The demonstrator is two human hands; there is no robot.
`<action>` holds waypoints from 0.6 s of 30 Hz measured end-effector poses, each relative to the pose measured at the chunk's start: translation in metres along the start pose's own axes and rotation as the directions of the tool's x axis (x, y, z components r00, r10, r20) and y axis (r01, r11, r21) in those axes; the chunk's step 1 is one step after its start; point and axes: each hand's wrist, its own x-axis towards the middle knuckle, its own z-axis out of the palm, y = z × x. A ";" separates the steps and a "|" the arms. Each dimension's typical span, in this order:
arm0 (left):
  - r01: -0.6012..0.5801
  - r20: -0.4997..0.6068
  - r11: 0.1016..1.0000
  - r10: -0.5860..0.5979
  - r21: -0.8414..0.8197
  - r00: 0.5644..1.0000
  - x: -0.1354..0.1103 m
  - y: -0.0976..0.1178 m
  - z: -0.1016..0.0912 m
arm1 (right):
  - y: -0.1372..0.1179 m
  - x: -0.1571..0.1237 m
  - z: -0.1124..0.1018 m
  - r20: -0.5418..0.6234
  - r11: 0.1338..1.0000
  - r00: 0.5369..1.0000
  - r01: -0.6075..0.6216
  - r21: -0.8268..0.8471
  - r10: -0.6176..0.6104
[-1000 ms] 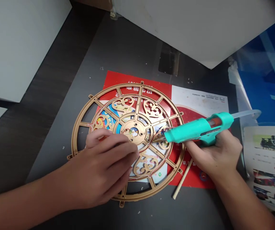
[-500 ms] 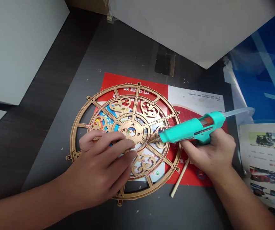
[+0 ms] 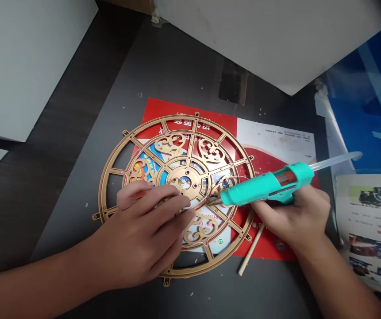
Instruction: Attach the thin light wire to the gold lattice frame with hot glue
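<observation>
A gold spoked wheel frame (image 3: 178, 172) with scrollwork inserts lies flat beneath both hands. My left hand (image 3: 150, 230) rests over its left and lower part, fingers curled and thumb and fingertips together beside the hub. A thin reddish wire (image 3: 205, 200) runs out from those fingertips along the inner ring; the exact pinch point is hidden. In my right hand (image 3: 301, 217) is a teal hot glue gun (image 3: 259, 188), gripped by its handle. Its nozzle points left at the wire, close to the left fingertips. From its back sticks a translucent glue stick (image 3: 336, 161).
Under the wheel lies a red and white printed sheet (image 3: 276, 133) on the dark table (image 3: 177, 71). A pale wooden stick (image 3: 250, 250) lies below the glue gun. White boxes (image 3: 259, 40) stand behind, with an illustrated page (image 3: 369, 221) at right. Small scraps dot the table.
The glue gun's nozzle has dipped slightly and stays by the wire. My left hand has shifted a little to the right; the whole view has moved slightly.
</observation>
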 end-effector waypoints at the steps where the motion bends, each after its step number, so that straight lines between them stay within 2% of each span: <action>1: 0.000 -0.018 1.000 0.000 0.001 1.000 -0.001 0.000 0.001 | 0.000 0.001 0.000 0.005 1.000 1.000 0.015 0.001 -0.015; 5: 0.024 -0.091 1.000 -0.024 0.004 0.996 -0.005 0.002 0.001 | -0.001 0.004 -0.001 0.004 0.997 0.997 0.073 0.018 -0.073; 10: 0.007 -0.075 0.999 -0.010 -0.033 0.997 -0.007 0.002 0.001 | -0.001 0.006 -0.001 0.002 0.990 0.991 0.132 0.039 -0.133; 14: -0.005 -0.085 0.999 0.002 -0.041 0.996 -0.005 0.000 0.001 | -0.001 0.008 -0.002 0.009 0.992 0.992 0.122 0.009 -0.122; 18: -0.002 -0.105 1.000 -0.001 -0.030 0.994 -0.003 0.000 0.002 | 0.002 0.007 -0.003 -0.015 0.998 0.998 0.062 -0.015 -0.062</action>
